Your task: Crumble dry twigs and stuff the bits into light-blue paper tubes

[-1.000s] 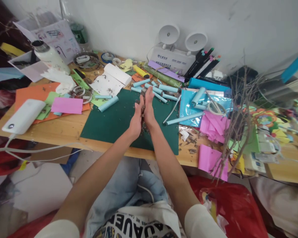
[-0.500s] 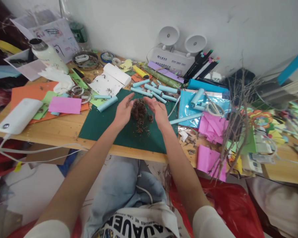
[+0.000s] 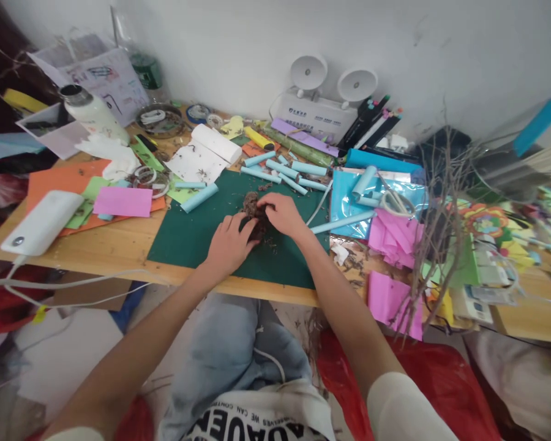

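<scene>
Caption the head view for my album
Left hand and right hand touching a brown clump over a green mat.

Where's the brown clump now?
In the head view, the brown clump is mid-picture on the green mat, with the left hand and right hand on it.

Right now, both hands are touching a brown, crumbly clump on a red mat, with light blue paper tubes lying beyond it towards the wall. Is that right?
Not quite: the mat is dark green, not red, as the head view shows. The left hand and right hand do touch the brown clump, and the light blue tubes lie beyond it.
</scene>
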`<state>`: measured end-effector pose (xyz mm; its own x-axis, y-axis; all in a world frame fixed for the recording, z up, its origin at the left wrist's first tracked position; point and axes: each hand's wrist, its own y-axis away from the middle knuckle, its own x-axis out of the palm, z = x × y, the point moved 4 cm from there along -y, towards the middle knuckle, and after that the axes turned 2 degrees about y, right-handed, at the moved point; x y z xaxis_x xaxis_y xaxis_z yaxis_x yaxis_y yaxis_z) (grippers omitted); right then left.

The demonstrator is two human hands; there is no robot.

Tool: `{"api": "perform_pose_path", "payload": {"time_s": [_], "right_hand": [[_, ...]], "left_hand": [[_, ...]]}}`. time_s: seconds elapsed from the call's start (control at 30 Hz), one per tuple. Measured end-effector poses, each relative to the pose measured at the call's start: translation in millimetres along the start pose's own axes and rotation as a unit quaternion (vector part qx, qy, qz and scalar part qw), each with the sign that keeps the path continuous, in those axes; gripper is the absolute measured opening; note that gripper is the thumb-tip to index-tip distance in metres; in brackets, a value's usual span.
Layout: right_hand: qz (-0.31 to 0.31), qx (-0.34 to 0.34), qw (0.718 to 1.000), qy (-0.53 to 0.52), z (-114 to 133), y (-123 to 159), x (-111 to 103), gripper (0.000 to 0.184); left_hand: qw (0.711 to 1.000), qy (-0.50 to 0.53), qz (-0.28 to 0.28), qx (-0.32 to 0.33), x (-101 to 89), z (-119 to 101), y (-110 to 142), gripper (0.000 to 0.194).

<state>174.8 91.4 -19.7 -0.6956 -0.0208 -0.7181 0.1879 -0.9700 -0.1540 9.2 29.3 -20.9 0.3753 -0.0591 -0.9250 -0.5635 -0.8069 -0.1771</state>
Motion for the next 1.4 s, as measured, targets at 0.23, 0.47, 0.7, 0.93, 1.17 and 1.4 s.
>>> {"api": "perform_pose_path", "payload": {"time_s": [0.23,0.47,0.7,0.93,1.17,1.4], "right_hand": [[-0.248,0.095,0.959,-0.103,-20.5,23.1,-2.0,0.037],[-0.22,0.089,0.936,-0.262,-23.2,-6.8,21.3,0.055],[-0.117,0.0,0.969,-0.218,-21.2,-32.5,15.6,0.064],[-0.117,0.089,0.913,-0.381,-22.5,2.7,8.1,0.06],[-0.114,0.043,0.991,-0.06,-24.0,17.2,-18.7,0.039],[-0.102,-0.012,0.995,-0.017,-2.0,8.5,-22.0,0.017]], "left_hand": [[0.989,0.122,-0.084,-0.026,9.0,24.1,-54.2,0.067],[0.974,0.217,-0.065,-0.021,6.6,19.0,-44.1,0.066],[0.997,0.074,0.013,-0.021,21.6,-4.5,-7.6,0.134],[0.983,0.173,-0.046,-0.031,27.3,14.9,-61.4,0.106],[0.945,0.264,-0.188,-0.04,-21.4,54.1,-47.2,0.045],[0.953,0.281,-0.115,-0.017,-19.0,47.6,-71.6,0.037]]}}
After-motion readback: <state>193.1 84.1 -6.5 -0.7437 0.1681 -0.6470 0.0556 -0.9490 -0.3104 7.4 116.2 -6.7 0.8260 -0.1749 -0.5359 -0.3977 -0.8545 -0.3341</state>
